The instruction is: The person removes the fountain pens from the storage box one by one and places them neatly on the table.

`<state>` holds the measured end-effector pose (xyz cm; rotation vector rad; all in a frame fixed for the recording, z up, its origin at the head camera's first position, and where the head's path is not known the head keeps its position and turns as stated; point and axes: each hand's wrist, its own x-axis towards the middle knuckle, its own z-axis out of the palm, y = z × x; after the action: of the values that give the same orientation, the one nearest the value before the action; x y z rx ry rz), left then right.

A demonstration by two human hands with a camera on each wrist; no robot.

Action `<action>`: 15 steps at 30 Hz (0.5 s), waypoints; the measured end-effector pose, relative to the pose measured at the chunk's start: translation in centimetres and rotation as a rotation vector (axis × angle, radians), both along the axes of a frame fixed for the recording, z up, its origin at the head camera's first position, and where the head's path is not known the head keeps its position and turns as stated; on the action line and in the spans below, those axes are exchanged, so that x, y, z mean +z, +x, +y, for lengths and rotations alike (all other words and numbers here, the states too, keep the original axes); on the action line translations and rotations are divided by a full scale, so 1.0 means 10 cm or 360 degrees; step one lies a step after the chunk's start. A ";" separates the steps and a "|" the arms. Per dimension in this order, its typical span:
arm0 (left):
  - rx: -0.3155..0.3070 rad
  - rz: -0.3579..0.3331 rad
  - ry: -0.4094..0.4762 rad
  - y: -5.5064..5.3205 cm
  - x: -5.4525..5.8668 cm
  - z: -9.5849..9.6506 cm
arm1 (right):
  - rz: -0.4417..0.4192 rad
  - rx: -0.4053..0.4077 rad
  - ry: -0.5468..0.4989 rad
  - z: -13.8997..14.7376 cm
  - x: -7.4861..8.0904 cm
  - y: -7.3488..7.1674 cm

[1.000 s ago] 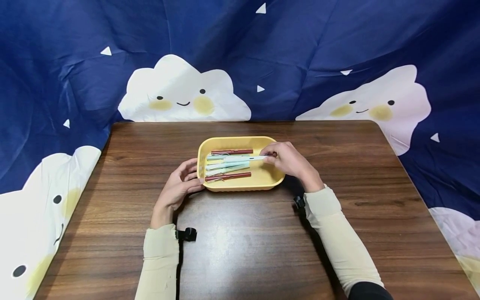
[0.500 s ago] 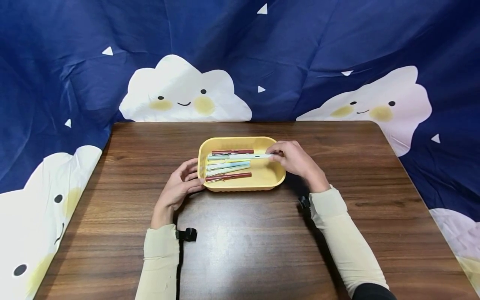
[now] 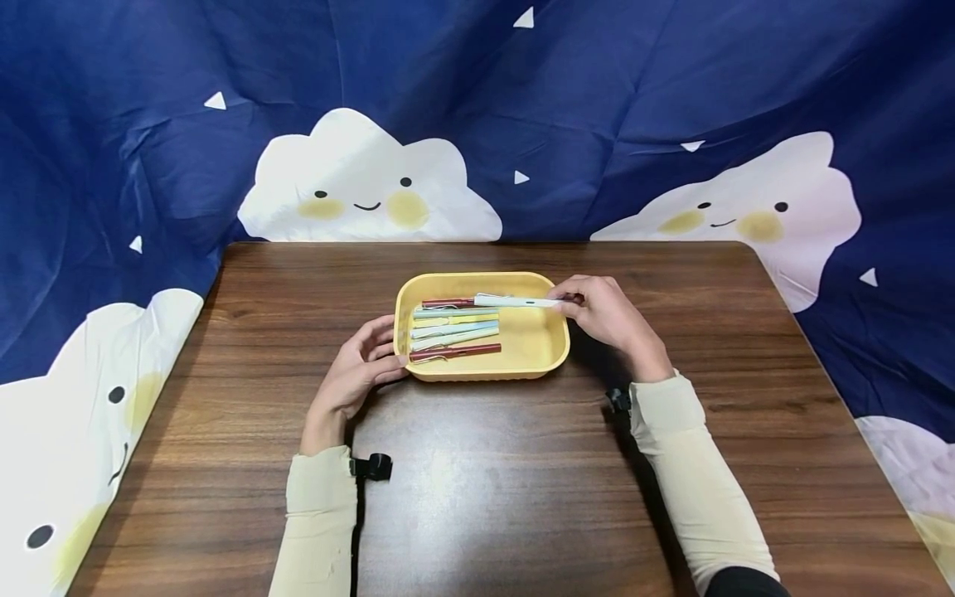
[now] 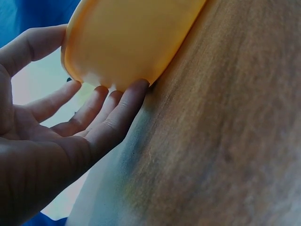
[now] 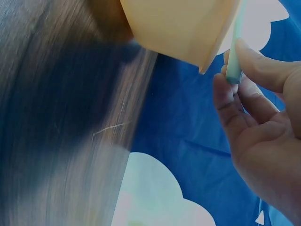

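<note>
My right hand (image 3: 608,315) pinches the end of a pale pen (image 3: 515,301) with a clip, holding it above the right half of a yellow basket (image 3: 522,372). In the right wrist view that pen (image 5: 234,66) looks light green between thumb and fingers. My left hand (image 3: 354,369) holds the basket's left end, its fingertips against the outer wall, as the left wrist view shows too. Inside the basket lie a dark red pen (image 3: 446,303) at the back, partly hidden by the held pen, several pale green, yellow and light blue pens (image 3: 455,326), and another dark red pen (image 3: 466,351) in front.
The basket stands on a brown wooden table (image 3: 477,464) near its far edge. Behind the table hangs a dark blue cloth (image 3: 552,83) printed with white clouds. Black wrist cameras (image 3: 373,467) are strapped to both arms.
My right hand has moved right and slightly away, carrying the pale pen off the other pens towards the basket's right rim. The left hand keeps its place on the basket.
</note>
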<state>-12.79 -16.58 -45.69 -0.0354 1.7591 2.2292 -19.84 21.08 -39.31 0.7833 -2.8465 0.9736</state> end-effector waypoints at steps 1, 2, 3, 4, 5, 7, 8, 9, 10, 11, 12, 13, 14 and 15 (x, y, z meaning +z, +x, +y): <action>0.0000 0.0001 -0.0001 0.00 0.00 0.00 | 0.0002 -0.0007 0.0000 0.01 0.00 0.00; -0.0001 0.0002 0.0001 0.00 0.00 0.00 | 0.0006 -0.0013 0.0001 0.02 0.00 0.00; -0.0002 0.0003 0.0003 0.00 0.00 0.00 | 0.0010 -0.0020 0.0003 0.03 0.00 0.00; -0.0002 0.0005 0.0005 0.00 0.00 0.00 | 0.0015 -0.0026 0.0005 0.04 0.00 0.00; -0.0002 0.0006 0.0008 0.00 0.00 0.00 | 0.0020 -0.0030 0.0008 0.05 0.00 -0.01; -0.0003 0.0008 0.0013 0.01 0.00 0.00 | 0.0034 -0.0041 0.0013 0.08 0.01 -0.01; -0.0003 0.0007 0.0014 0.01 0.00 0.00 | 0.0041 -0.0045 0.0019 0.09 0.01 -0.01; -0.0003 0.0007 0.0014 0.01 0.00 0.00 | 0.0046 -0.0050 0.0022 0.11 0.02 -0.02; -0.0003 0.0006 0.0012 0.01 0.00 0.00 | 0.0051 -0.0055 0.0025 0.12 0.02 -0.02; -0.0003 0.0005 0.0010 0.01 0.00 0.00 | 0.0057 -0.0057 0.0028 0.14 0.03 -0.02; -0.0003 0.0004 0.0006 0.01 0.00 0.00 | 0.0063 -0.0061 0.0031 0.15 0.03 -0.02; -0.0004 0.0003 0.0002 0.00 0.00 0.00 | 0.0068 -0.0061 0.0030 0.17 0.03 -0.03; -0.0005 0.0003 -0.0002 0.00 0.00 -0.01 | 0.0071 -0.0065 0.0033 0.18 0.04 -0.03; -0.0006 0.0002 -0.0006 0.00 0.00 -0.01 | 0.0073 -0.0070 0.0033 0.20 0.04 -0.03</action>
<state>-12.77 -16.65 -45.69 -0.0311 1.7626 2.2240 -20.12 23.05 -38.92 0.7317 -2.8265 0.9102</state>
